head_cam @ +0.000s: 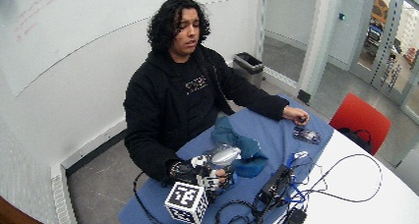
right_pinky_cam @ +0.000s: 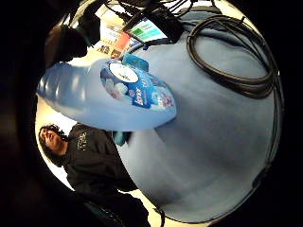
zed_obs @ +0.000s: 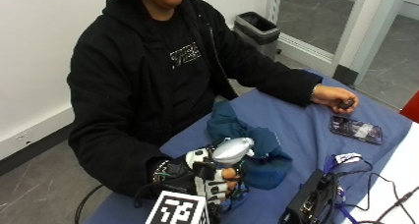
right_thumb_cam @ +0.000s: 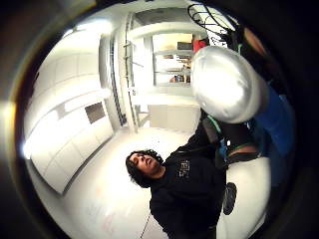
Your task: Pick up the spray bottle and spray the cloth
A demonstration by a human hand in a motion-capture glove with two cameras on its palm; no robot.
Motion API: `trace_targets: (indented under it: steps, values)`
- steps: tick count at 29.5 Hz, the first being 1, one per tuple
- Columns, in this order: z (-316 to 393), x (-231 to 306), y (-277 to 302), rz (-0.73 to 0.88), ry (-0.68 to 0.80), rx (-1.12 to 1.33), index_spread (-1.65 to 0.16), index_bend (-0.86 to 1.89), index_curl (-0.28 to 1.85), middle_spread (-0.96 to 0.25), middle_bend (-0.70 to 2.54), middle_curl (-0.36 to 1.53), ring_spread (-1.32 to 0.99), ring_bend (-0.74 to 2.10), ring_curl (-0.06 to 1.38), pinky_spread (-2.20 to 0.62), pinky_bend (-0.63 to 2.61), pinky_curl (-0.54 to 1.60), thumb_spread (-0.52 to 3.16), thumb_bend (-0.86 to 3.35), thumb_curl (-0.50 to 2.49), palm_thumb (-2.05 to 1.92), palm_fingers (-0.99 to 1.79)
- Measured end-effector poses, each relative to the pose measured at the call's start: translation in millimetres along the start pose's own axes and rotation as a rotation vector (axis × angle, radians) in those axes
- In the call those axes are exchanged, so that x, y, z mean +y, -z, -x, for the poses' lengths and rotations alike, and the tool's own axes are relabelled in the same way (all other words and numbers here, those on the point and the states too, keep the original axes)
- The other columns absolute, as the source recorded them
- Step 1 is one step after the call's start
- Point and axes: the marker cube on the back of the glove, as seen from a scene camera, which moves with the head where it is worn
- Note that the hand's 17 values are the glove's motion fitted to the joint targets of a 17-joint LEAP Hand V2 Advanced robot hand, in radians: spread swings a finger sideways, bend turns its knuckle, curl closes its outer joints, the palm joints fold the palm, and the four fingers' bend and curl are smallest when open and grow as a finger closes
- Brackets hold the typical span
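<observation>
At the table's near edge, the gloved right hand (zed_obs: 196, 177) curls its fingers (zed_obs: 228, 174) around the spray bottle (zed_obs: 230, 151), lifted just beside the crumpled blue cloth (zed_obs: 252, 145).

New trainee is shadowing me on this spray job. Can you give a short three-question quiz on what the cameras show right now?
1. True or false: the gloved right hand grips the spray bottle.
2. What lies on the table near the bare hand? A) phone B) mug C) scissors
3. What colour is the cloth beside the bottle?

Key: 1 true; 2 A, the phone; 3 dark blue.
</observation>
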Motion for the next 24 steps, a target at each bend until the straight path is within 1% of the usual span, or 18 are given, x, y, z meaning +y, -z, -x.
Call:
trace_targets:
  steps: [8,10,12,13,15,16,18,20,24]
  values:
    - [-3.9,-16.5,-22.4,0.014,0.006,-0.096,-0.26,0.18,0.30,-0.05,0.34,0.40,-0.11,0.42,0.35,0.12,0.15,0.29,1.08,0.12,0.34,0.85,0.90]
    - [-5.2,-22.8,-28.0,-0.042,0.016,-0.097,-0.25,0.16,0.30,-0.07,0.36,0.41,-0.12,0.44,0.36,0.10,0.15,0.29,1.06,0.13,0.36,0.89,0.97]
    - [-5.4,-34.9,-32.3,-0.160,0.030,-0.080,-0.25,0.13,0.30,-0.08,0.38,0.41,-0.13,0.46,0.37,0.07,0.15,0.29,1.04,0.13,0.38,0.92,1.02]
    - [-5.6,-44.3,-34.8,-0.231,0.044,-0.070,-0.25,0.13,0.30,-0.09,0.40,0.42,-0.13,0.47,0.37,0.05,0.16,0.29,1.02,0.12,0.39,0.93,1.07]
    - [-7.0,-62.5,-39.5,-0.346,0.078,-0.060,-0.25,0.13,0.31,-0.11,0.42,0.43,-0.15,0.52,0.39,-0.05,0.25,0.32,0.94,0.10,0.41,0.94,1.27]
    - [-7.9,-67.2,-40.6,-0.381,0.092,-0.059,-0.25,0.13,0.31,-0.11,0.42,0.44,-0.16,0.54,0.40,-0.08,0.29,0.33,0.92,0.10,0.42,0.95,1.29]
    - [-9.7,-65.8,-39.2,-0.409,0.112,-0.056,-0.25,0.12,0.31,-0.13,0.44,0.45,-0.17,0.57,0.42,-0.14,0.36,0.35,0.88,0.08,0.43,0.96,1.35]
    - [-11.5,-58.0,-35.3,-0.401,0.131,-0.048,-0.25,0.15,0.33,-0.14,0.46,0.47,-0.18,0.61,0.44,-0.19,0.41,0.38,0.84,0.06,0.45,0.96,1.41]
    - [-14.9,-58.0,-32.6,-0.402,0.180,-0.045,-0.26,0.17,0.34,-0.16,0.50,0.49,-0.19,0.66,0.46,-0.24,0.47,0.40,0.78,0.03,0.48,0.99,1.41]
